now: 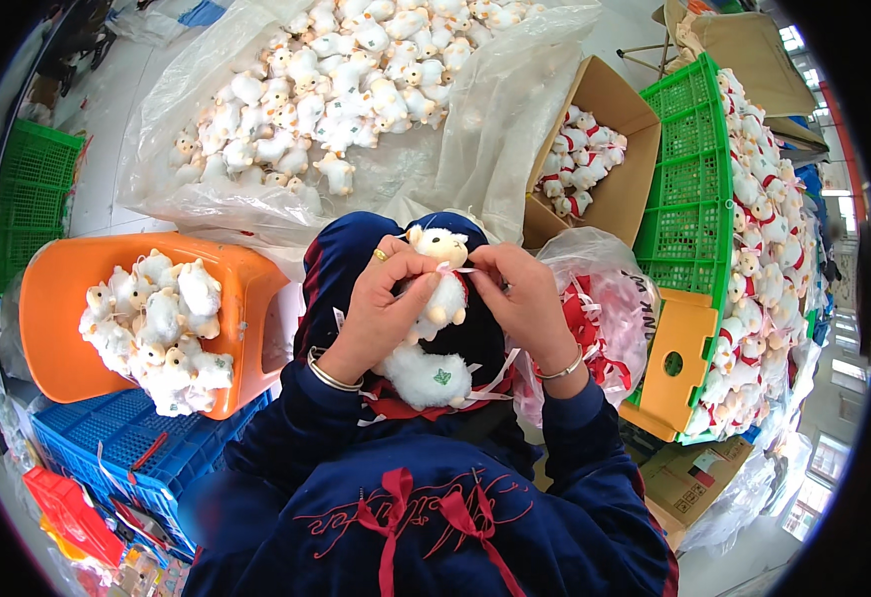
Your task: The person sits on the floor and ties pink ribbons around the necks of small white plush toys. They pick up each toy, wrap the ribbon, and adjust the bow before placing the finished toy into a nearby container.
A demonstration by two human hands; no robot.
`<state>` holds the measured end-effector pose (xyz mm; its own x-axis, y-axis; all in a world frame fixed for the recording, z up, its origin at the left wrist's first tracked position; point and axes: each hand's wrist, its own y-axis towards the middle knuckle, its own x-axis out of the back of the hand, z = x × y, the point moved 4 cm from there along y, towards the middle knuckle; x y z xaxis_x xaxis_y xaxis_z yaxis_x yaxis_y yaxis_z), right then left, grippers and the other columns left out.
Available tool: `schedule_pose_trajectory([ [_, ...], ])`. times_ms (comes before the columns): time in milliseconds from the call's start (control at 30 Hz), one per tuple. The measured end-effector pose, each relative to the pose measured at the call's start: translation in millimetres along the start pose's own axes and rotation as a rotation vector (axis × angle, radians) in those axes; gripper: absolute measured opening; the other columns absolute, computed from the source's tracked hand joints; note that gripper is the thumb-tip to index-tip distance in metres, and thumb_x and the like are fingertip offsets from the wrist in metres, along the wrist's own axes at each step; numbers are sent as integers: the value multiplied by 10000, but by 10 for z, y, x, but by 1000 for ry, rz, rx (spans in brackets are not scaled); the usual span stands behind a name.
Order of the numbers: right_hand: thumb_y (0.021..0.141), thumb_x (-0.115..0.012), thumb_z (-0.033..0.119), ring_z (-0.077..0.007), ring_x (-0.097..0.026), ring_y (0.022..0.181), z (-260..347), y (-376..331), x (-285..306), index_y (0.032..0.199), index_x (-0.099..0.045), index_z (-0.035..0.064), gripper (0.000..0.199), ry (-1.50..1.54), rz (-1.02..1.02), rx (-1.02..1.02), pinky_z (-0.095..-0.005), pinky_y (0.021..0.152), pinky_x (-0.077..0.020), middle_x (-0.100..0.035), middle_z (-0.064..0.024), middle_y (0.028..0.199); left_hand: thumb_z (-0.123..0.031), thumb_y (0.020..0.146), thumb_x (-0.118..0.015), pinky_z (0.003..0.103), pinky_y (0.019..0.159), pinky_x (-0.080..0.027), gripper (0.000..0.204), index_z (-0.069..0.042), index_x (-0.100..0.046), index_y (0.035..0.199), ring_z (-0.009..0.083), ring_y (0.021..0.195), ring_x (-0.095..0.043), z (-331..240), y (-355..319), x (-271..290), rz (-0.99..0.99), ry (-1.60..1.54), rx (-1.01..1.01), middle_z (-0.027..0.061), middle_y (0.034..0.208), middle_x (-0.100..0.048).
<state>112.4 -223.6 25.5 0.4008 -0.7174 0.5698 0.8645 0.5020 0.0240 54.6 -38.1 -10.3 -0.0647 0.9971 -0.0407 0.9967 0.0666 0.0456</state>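
Observation:
Over my lap, a white plush sheep (445, 300) faces up, its cream head (437, 243) toward the far side. A pale pink ribbon (451, 269) crosses its neck, with a bit of red cloth beside it. My left hand (388, 298) is closed at the sheep's neck, thumb and forefinger pinching the ribbon's left side. Opposite, my right hand (527, 300) pinches the ribbon's right end. Below my hands, a second plush sheep (426, 378) with a green patch lies on my lap, among red cloth pieces and pale ribbon ends.
Ahead, a clear plastic sheet (396, 177) bears a heap of plush sheep. An orange stool (52, 318) at left holds several more, beside a blue crate (87, 428). At right are a bag of red pieces (615, 289), a cardboard box (633, 149) and a green crate (679, 234).

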Motion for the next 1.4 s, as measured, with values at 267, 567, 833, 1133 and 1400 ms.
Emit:
schedule_pose_trajectory([
  [267, 1034, -643, 153, -42, -552, 780, -35, -16, 14, 980, -718, -5, 183, 667, 324, -294, -221, 710, -452, -643, 34, 848, -71, 954, -705, 258, 818, -442, 105, -20, -738, 1040, 130, 913, -536, -10, 27, -24, -1, 40, 0, 30, 979, -535],
  [567, 981, -696, 49, -62, -640, 870, -21, 69, -111, 1148, -737, -25, 187, 954, 112, -353, -212, 755, -516, -705, -7, 1000, -87, 939, -732, 252, 813, -439, 98, -23, -747, 1012, 123, 904, -533, -8, 24, -12, -19, 24, 48, 22, 979, -524],
  [833, 975, -708, 62, -65, -651, 904, 38, 104, -101, 1231, -697, -27, 271, 694, 141, -309, -217, 808, -531, -717, -13, 994, -77, 941, -731, 241, 814, -437, 97, -18, -747, 1017, 110, 908, -534, -7, 23, -7, -35, -18, 72, 13, 988, -522],
  [1133, 927, -725, 74, -80, -644, 765, 2, 60, 169, 998, -695, 11, 99, 198, 191, -310, -242, 709, -516, -699, -15, 868, -76, 948, -728, 238, 801, -415, 91, -15, -744, 1014, 102, 901, -517, -18, 29, -11, -27, -11, 31, 7, 967, -522],
  [1400, 765, -768, 14, -280, -637, 797, 246, 99, 127, 904, -659, 71, 186, -225, -195, 251, -389, 767, -505, -641, -65, 839, -60, 948, -715, 249, 807, -417, 82, -10, -729, 1011, 117, 905, -519, -11, 26, -26, -27, 14, 8, 17, 964, -530],
])
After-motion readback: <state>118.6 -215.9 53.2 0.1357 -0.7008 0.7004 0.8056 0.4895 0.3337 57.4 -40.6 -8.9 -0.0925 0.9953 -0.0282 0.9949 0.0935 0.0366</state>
